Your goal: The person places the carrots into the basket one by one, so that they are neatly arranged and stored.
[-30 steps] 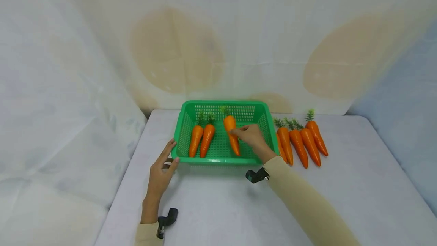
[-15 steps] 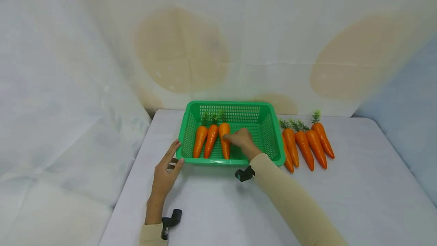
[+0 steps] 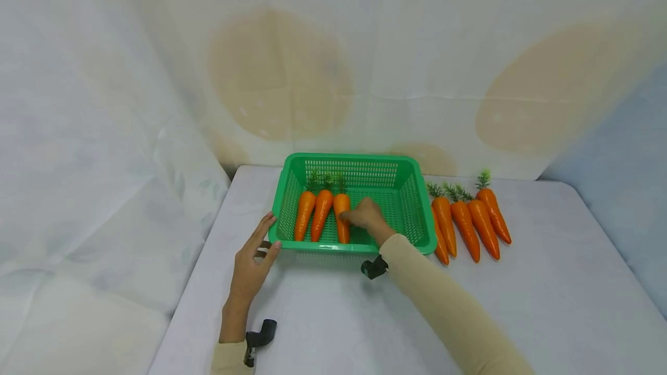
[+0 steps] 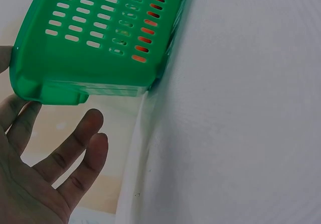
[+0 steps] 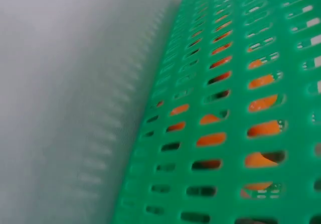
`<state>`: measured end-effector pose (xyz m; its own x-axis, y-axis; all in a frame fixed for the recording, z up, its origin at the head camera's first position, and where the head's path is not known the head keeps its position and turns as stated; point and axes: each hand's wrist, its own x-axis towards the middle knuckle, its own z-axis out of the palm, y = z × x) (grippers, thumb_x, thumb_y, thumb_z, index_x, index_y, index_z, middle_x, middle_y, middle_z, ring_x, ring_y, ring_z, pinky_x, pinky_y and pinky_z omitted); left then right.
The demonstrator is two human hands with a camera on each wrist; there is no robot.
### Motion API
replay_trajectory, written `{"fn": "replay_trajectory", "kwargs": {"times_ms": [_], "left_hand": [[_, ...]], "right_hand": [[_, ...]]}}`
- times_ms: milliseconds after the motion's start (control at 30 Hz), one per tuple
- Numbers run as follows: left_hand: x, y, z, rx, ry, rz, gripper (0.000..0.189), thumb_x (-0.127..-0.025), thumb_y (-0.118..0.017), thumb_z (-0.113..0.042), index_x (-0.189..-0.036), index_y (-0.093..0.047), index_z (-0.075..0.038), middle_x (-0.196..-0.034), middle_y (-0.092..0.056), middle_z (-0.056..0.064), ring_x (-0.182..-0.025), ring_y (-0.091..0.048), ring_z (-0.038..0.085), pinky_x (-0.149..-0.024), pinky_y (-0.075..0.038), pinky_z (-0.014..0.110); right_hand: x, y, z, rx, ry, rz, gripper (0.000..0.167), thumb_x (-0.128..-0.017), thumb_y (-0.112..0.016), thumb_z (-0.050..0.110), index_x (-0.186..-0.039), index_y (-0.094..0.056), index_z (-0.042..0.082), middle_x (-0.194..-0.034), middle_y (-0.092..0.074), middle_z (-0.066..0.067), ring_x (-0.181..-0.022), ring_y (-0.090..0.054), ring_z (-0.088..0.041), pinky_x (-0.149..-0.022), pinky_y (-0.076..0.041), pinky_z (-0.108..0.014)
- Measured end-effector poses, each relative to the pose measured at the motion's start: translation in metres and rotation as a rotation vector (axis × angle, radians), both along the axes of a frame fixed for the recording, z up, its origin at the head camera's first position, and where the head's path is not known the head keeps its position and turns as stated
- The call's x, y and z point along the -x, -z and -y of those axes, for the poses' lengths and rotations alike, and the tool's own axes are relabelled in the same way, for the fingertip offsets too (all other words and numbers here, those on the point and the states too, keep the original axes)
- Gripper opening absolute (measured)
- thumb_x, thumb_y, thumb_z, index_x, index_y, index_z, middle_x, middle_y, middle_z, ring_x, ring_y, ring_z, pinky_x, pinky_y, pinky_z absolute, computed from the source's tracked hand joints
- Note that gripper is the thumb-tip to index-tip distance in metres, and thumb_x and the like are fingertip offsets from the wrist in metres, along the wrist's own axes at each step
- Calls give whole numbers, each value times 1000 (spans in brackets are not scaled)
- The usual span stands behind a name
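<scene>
In the head view, three orange carrots with green tops lie side by side in the green slotted basket: the left carrot, the middle carrot and the right carrot. My right hand reaches over the front rim and pinches the right carrot; its fingertips partly hide the carrot. My left hand holds the basket's front left corner between thumb and fingers. In the left wrist view, fingers touch the rim while two others stand apart from it. The basket wall hides my right hand in the right wrist view.
Right of the basket, several more carrots lie in a row on the white-covered table, the nearest close against the basket wall. A pale cloth backdrop rises behind the table.
My right hand has brought the third carrot left and down beside the other two, then shifted slightly along it. My left hand stays at the basket corner. The whole view has shifted a little.
</scene>
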<state>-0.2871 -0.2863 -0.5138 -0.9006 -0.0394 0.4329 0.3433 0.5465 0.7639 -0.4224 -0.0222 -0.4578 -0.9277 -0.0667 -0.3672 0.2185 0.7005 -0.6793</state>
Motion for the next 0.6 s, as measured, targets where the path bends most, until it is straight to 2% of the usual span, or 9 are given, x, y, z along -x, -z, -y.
{"fn": "replay_trajectory", "kwargs": {"times_ms": [100, 200, 233, 267, 333, 367, 467, 600], "left_hand": [[-1, -1, 1, -2, 3, 11, 56, -101, -62, -28, -153, -43, -26, -158, -36, -12, -92, -63, 14, -71, -56, 29], [0, -2, -1, -4, 1, 17, 56, -101, -62, -28, -153, -43, -27, -158, -36, -13, -93, -63, 14, -72, -56, 29], [0, -1, -1, -4, 1, 13, 56, -101, -62, -28, -153, -43, -27, -158, -36, -12, -93, -63, 14, -72, -56, 30], [0, -1, -1, -3, -1, 11, 56, -101, -62, -27, -153, -43, -26, -158, -36, -12, -94, -63, 14, -72, -56, 30], [0, 0, -1, -1, -3, 4, 56, -101, -63, -26, -153, -43, -26, -158, -36, -11, -94, -63, 14, -72, -56, 29], [-1, 1, 0, -1, -5, 4, 56, -101, -63, -26, -153, -43, -26, -158, -37, -11, -95, -63, 14, -72, -56, 29], [0, 3, 2, 2, -4, 4, 56, -101, -63, -26, -153, -43, -26, -158, -36, -11, -95, -63, 14, -73, -55, 29], [3, 7, 4, 8, -9, 4, 56, -101, -62, -27, -153, -43, -27, -158, -36, -11, -94, -63, 14, -74, -55, 27]], "right_hand": [[-2, 0, -4, -7, -35, -3, 40, -89, -76, 29, -62, -54, 9, -61, -54, -4, -56, -46, -16, -48, -35, -25], [-3, -6, -12, 0, -68, -46, 48, -91, -73, 28, -58, -41, 13, -55, -35, 2, -50, -32, -12, -46, -28, -25], [-4, -8, -16, 11, -77, -66, 49, -92, -72, 27, -58, -39, 12, -56, -32, 2, -51, -30, -13, -47, -26, -26], [-5, -11, -21, 23, -81, -95, 45, -92, -72, 27, -60, -46, 10, -58, -38, 2, -53, -34, -13, -48, -30, -25], [-9, -18, -30, 43, -92, -143, 35, -94, -71, 30, -72, -62, 4, -69, -55, 0, -61, -46, -13, -53, -40, -26], [-11, -22, -34, 63, -103, -163, 32, -95, -70, 30, -83, -69, 1, -79, -62, -5, -68, -54, -16, -58, -46, -29], [-20, -34, -49, 127, -112, -195, 40, -96, -69, 34, -119, -69, 2, -116, -68, -13, -101, -63, -26, -82, -54, -41], [-32, -49, -66, 193, -151, -237, 40, -97, -67, 36, -124, -68, 7, -119, -68, -10, -109, -62, -28, -89, -53, -45]]}}
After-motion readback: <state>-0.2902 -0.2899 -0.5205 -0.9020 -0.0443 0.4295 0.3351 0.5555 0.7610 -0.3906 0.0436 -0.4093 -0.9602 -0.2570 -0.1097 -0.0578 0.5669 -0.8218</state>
